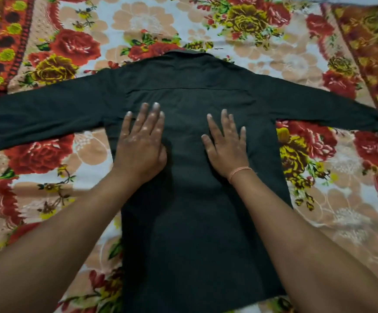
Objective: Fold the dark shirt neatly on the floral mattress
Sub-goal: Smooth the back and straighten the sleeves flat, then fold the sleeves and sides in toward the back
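Shirt (190, 199) lies flat, back up, centred on mattress (319, 199); collar at 12 o'clock, sleeves at 9 and 3. Left hand (141, 143) and right hand (227, 143) press it, fingers straight, gripping nothing. Judged light, soft, limp; take hold at a shoulder and hem.

Both palms, left hand (139, 141) and right hand (227, 143), press flat on the dark shirt (190, 222), which lies spread across the floral mattress (332, 199).

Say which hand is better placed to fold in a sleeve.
Left, probably: the left hand lies flat near the edge of the dark shirt, by its sleeve; the right hand rests nearer the middle.
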